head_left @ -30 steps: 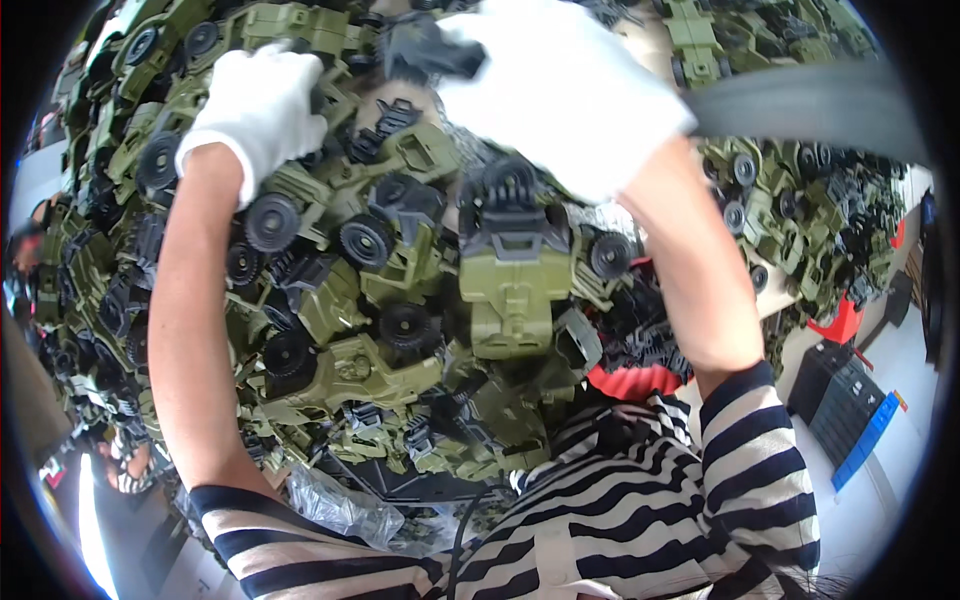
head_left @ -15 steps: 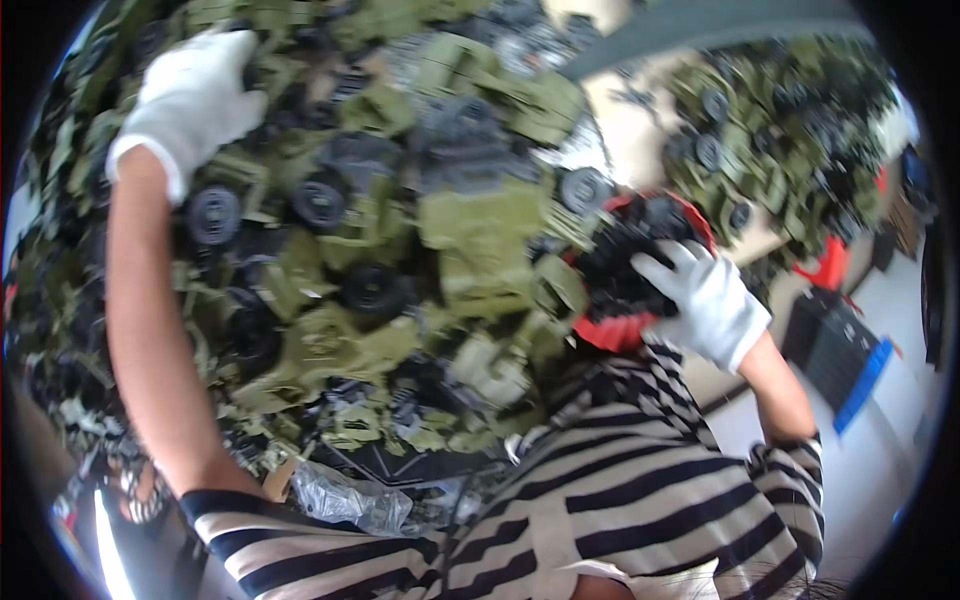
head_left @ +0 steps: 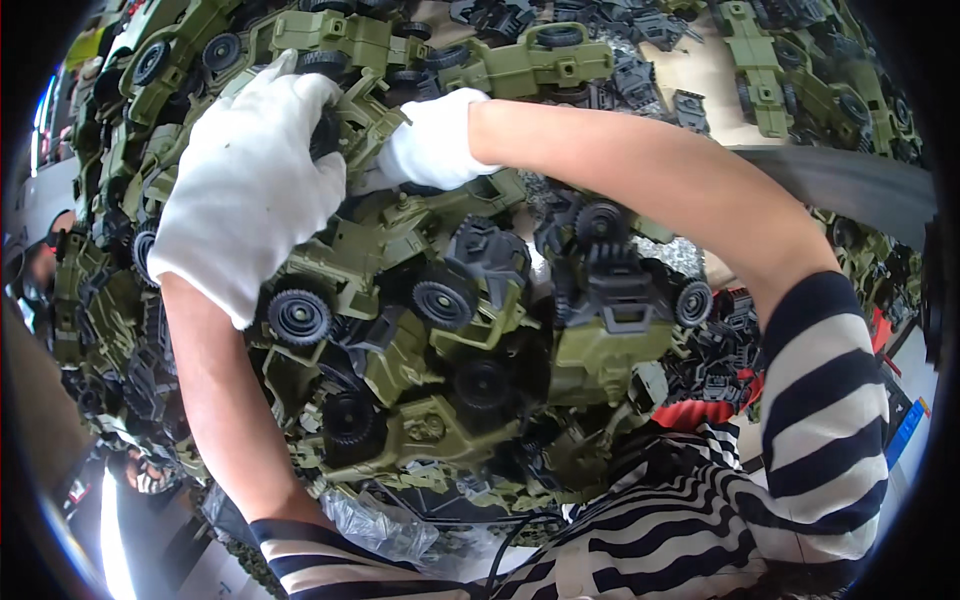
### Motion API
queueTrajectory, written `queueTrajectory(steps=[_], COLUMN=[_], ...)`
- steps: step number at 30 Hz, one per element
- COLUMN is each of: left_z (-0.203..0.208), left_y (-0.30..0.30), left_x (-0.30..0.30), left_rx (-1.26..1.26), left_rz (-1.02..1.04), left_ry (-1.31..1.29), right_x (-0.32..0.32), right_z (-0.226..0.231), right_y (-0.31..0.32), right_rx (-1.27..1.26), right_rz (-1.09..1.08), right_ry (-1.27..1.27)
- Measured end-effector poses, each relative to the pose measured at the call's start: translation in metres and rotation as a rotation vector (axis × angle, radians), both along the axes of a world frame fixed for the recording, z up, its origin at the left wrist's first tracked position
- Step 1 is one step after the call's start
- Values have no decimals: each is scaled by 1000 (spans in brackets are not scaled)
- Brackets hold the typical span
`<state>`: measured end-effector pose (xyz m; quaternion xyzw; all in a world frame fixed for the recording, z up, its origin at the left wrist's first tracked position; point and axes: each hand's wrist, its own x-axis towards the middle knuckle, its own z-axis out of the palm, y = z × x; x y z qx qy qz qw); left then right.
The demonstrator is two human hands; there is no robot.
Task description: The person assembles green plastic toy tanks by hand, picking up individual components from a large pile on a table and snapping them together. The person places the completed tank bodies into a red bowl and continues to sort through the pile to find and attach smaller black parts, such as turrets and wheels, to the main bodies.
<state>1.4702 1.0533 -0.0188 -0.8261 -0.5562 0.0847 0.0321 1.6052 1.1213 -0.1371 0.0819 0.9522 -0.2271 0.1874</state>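
Observation:
Both my hands wear white gloves and meet at the upper left of a heap of olive-green toy military vehicles. My left hand curls its fingers and thumb around one side of a green toy jeep with a dark wheel. From the right, my right hand reaches across to the same jeep. Its fingers are bent in against the jeep's lower side, and what they pinch is hidden. Below the hands lie a green chassis with a black wheel and a vehicle with a dark grey front frame.
Near my body at the right, a red container holds small black parts. More green vehicles lie at the far right beside a grey curved bar. Clear plastic wrap lies at the near edge.
My right hand has left the black parts in the red container and swung far left to my left hand. My left hand has moved slightly right and nearer, now around a toy jeep.

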Motion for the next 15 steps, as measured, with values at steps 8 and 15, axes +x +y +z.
queueTrajectory(steps=[8, 15], left_z=[14, 6], left_y=[-15, 10], left_x=[-7, 1], left_rx=[-48, -80], left_rz=[58, 11], left_ry=[90, 32], right_x=[-94, -17], right_z=[-55, -129], right_y=[-26, -19], right_rx=[163, -427], right_rz=[300, -595], right_ry=[-76, 371])
